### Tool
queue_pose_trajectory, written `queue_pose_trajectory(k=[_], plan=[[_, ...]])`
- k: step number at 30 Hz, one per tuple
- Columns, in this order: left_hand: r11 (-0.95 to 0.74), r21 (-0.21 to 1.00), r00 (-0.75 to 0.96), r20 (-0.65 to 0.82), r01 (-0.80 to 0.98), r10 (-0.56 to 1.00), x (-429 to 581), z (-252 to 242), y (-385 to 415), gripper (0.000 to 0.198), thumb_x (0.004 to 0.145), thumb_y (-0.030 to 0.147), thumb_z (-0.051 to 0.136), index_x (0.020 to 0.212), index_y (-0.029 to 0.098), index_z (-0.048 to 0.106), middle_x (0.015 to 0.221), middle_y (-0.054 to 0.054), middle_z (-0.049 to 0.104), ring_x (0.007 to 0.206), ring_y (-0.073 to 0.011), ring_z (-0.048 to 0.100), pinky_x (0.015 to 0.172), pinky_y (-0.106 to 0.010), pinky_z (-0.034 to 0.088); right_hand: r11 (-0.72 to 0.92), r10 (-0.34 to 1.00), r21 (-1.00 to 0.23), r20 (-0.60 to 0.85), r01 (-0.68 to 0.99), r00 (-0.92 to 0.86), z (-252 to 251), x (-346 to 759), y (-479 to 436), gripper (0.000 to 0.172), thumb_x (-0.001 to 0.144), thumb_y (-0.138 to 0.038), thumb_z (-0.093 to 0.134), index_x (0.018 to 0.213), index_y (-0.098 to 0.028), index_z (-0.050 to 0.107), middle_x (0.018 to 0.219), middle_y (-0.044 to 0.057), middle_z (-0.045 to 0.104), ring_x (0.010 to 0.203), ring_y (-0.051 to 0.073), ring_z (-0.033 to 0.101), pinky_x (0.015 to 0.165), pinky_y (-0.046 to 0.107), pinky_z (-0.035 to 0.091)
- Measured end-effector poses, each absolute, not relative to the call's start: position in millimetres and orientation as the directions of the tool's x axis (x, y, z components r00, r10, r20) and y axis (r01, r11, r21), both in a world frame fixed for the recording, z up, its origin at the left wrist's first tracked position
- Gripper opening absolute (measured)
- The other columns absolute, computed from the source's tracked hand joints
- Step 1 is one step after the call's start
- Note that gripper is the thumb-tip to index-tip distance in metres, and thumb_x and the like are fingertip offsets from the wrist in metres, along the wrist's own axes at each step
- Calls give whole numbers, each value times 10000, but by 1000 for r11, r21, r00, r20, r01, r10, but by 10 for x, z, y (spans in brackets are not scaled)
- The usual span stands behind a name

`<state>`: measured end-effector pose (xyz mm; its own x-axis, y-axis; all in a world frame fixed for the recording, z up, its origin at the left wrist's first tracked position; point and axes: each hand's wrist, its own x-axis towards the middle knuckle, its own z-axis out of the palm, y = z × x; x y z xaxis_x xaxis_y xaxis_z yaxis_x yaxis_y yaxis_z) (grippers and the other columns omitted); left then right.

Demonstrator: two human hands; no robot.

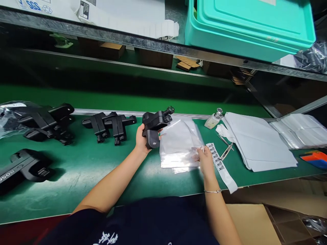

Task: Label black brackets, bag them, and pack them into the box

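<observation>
My left hand [141, 140] is wrapped round a black plastic part [154, 123] with a boxy lower end, raised over the left edge of a stack of clear plastic bags [178, 141]. At the stack's right edge, my right hand [205, 158] has its thumb and fingers pinched on the clear film of a bag. Beside that hand lies a strip of labels [216, 160] with dark printing. Metal tweezers [226, 151] rest just to the right of the strip.
More black parts lie left on the green bench: a crossed pair [109, 125], a pile [48, 122] and one marked BOSCH [28, 166]. A small bottle [213, 119], white sheets [258, 139] and more bags [301, 129] are right. A shelf with a teal bin [245, 41] overhangs.
</observation>
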<state>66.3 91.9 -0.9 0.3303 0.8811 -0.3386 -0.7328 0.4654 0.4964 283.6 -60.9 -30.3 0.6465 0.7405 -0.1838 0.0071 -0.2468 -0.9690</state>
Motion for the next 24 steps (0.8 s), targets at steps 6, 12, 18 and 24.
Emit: queue_pose_trajectory(k=[6, 12, 18, 24], plan=[[413, 503, 247, -364, -759, 898, 552, -34, 1012, 413, 905, 449, 454, 1107, 153, 660, 899, -100, 763, 756, -239, 737, 794, -420, 603, -83, 736, -934, -292, -347, 610, -348, 2870, -609, 574, 615, -249, 686, 1164, -290, 523, 836, -42, 718, 559, 107, 649, 429, 165, 474], [350, 521, 189, -336, -779, 923, 445, 15, 1096, 446, 929, 473, 403, 1048, 148, 684, 871, -91, 760, 776, -224, 735, 881, -456, 580, 25, 747, -769, -410, -639, 524, -472, 2877, -545, 295, 734, -361, 753, 972, -228, 641, 854, 12, 720, 786, 166, 739, 520, 196, 590], [376, 525, 208, -351, -764, 913, 424, -47, 1070, 420, 919, 464, 436, 1047, 147, 681, 871, -87, 762, 783, -228, 739, 916, -465, 560, -77, 749, -805, -436, -588, 499, -517, 2973, -527, 274, 806, -471, 698, 857, -204, 665, 910, 68, 750, 747, 186, 735, 485, 233, 593], [428, 505, 245, -389, -750, 888, 449, -93, 1053, 392, 922, 430, 444, 1077, 143, 661, 864, -90, 763, 753, -234, 743, 907, -460, 565, -203, 754, -910, -381, -363, 534, -450, 3060, -625, 260, 658, -398, 782, 806, -221, 663, 943, 53, 744, 825, 217, 724, 553, 271, 594]])
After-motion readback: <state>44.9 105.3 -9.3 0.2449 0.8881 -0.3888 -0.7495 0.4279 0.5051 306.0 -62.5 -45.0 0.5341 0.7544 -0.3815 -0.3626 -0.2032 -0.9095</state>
